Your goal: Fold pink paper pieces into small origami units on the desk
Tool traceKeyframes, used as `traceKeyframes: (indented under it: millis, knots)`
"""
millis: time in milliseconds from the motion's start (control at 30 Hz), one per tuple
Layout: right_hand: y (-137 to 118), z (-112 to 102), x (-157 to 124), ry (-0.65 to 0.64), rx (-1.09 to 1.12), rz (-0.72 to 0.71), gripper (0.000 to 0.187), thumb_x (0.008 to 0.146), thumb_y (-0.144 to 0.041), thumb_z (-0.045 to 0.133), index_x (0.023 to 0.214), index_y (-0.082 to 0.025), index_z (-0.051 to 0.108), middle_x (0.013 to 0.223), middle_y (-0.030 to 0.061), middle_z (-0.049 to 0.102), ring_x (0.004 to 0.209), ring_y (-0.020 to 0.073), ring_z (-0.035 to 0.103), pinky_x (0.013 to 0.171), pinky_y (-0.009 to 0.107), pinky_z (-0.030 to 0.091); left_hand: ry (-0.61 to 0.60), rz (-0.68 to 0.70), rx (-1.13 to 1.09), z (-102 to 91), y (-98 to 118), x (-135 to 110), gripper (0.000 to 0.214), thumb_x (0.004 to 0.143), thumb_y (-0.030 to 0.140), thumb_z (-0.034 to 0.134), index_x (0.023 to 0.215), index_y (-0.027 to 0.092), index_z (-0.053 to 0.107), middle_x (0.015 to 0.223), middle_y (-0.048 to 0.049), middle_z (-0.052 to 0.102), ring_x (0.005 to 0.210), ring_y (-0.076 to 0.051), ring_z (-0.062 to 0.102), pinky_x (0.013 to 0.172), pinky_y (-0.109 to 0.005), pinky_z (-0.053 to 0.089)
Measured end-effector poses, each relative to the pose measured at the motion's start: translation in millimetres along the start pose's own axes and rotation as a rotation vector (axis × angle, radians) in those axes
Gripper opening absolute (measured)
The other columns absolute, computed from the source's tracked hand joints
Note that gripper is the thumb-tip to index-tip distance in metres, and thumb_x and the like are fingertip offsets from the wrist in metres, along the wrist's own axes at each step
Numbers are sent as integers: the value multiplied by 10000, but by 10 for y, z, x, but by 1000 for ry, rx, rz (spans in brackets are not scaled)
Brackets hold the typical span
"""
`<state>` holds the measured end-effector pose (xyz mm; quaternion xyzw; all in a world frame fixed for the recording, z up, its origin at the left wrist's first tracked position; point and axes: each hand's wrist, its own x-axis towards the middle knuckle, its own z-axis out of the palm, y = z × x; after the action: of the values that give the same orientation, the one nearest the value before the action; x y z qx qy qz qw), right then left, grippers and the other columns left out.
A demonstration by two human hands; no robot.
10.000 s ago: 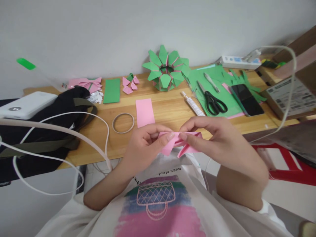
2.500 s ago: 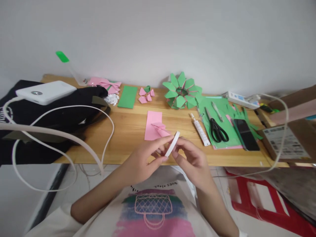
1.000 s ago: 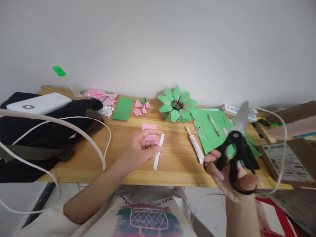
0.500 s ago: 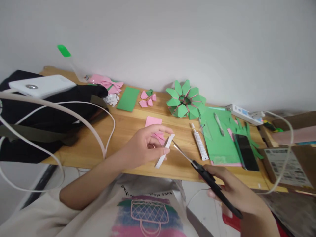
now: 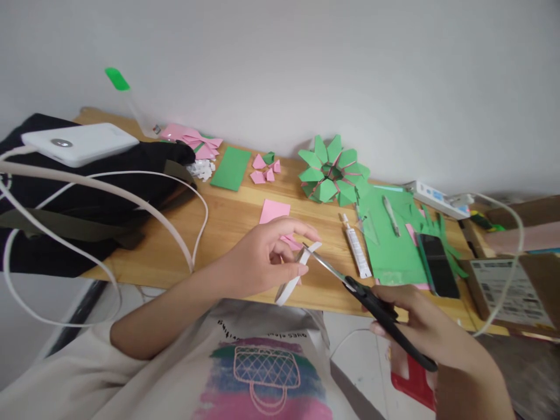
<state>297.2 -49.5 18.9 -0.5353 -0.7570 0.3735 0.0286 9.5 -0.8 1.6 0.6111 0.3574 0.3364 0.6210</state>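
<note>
Between thumb and fingers, my left hand pinches a narrow white strip, probably tape or paper, slanting over the table's front edge. My right hand grips black-handled scissors. Their blade tips touch or overlap the strip's upper end; whether the strip lies between the blades I cannot tell. Behind my left fingers sit a pink paper square and a folded pink piece, partly hidden. A tube of glue lies to the right of the scissors' tips.
A green paper flower stands near the wall. Green sheets, a pen and a phone lie at right, beside a power strip. On the left, white cables loop past a black bag bearing a white power bank.
The scissors' tips have come up to the white strip, where a gap showed before. The strip is tilted slightly differently in my left hand. The whole view has shifted a little.
</note>
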Motion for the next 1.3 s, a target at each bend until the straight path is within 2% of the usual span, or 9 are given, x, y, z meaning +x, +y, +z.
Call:
traceKeyframes:
  millis: [367, 533, 633, 767, 900, 1000, 1100, 1167, 1300]
  knots:
    - [17, -21, -32, -73, -3, 46, 396, 848, -502, 570, 609, -187, 538, 491, -25, 510, 459, 104, 420, 460, 230, 315, -12, 135, -24, -4, -123, 0, 243, 748, 125, 645, 988, 167, 644, 1274, -114, 587, 566, -39, 608, 505, -192, 483]
    - [5, 59, 59, -2, -140, 138, 403, 854, -521, 501, 655, -186, 605, 522, -5, 527, 479, 119, 406, 474, 240, 312, 7, 191, 100, -1, -101, -30, 143, 769, 89, 618, 884, 171, 636, 1275, -114, 590, 707, -95, 648, 527, -188, 511]
    - [115, 64, 152, 172, -294, 322, 408, 824, -535, 503, 614, -199, 603, 498, 18, 550, 467, 140, 434, 494, 261, 311, 81, 247, 397, -19, -129, -71, 239, 810, 85, 561, 1008, 198, 630, 1302, -102, 571, 859, -151, 667, 554, -205, 531]
    - [438, -21, 326, 450, -510, 771, 389, 796, -517, 554, 595, -198, 650, 519, 83, 614, 523, 216, 573, 491, 280, 316, 150, 144, 1166, -203, -397, -74, 483, 844, 12, 409, 1233, 235, 588, 1357, -113, 548, 1035, -258, 651, 780, -372, 573]
    - [779, -102, 495, 551, -565, 830, 327, 790, -432, 575, 683, -154, 710, 535, 108, 631, 535, 244, 615, 481, 286, 334, 101, 21, 1411, -519, -675, -11, 532, 829, -36, 337, 1246, 163, 601, 1322, -186, 573, 964, -304, 681, 786, -456, 567]
    - [930, -93, 510, 563, -581, 734, 262, 751, -388, 624, 763, -149, 732, 626, 107, 675, 586, 236, 634, 504, 286, 368, 114, 41, 1380, -666, -709, -40, 410, 856, 49, 414, 1192, 146, 628, 1278, -195, 586, 1058, -343, 634, 879, -523, 523]
    - [925, -43, 457, 586, -596, 653, 269, 780, -329, 596, 869, -122, 742, 818, 170, 717, 710, 280, 658, 543, 325, 401, 242, 65, 1243, -647, -626, -109, 291, 872, 187, 511, 1131, 155, 640, 1312, -177, 539, 1184, -329, 549, 998, -529, 451]
    - [800, 20, 447, 654, -591, 593, 307, 840, -319, 527, 954, -119, 730, 938, 193, 713, 814, 300, 658, 597, 352, 429, 387, 95, 851, -555, -551, -114, 221, 863, 264, 558, 1037, 176, 662, 1274, -138, 569, 1203, -287, 538, 1026, -493, 432]
    - [269, 266, 573, 903, -224, 175, 218, 868, -331, 549, 867, -181, 707, 905, 119, 722, 789, 227, 655, 694, 349, 487, 246, -81, -91, -312, -446, 7, 141, 783, 282, 679, 888, 189, 694, 1026, -76, 708, 1039, -229, 642, 863, -357, 511]
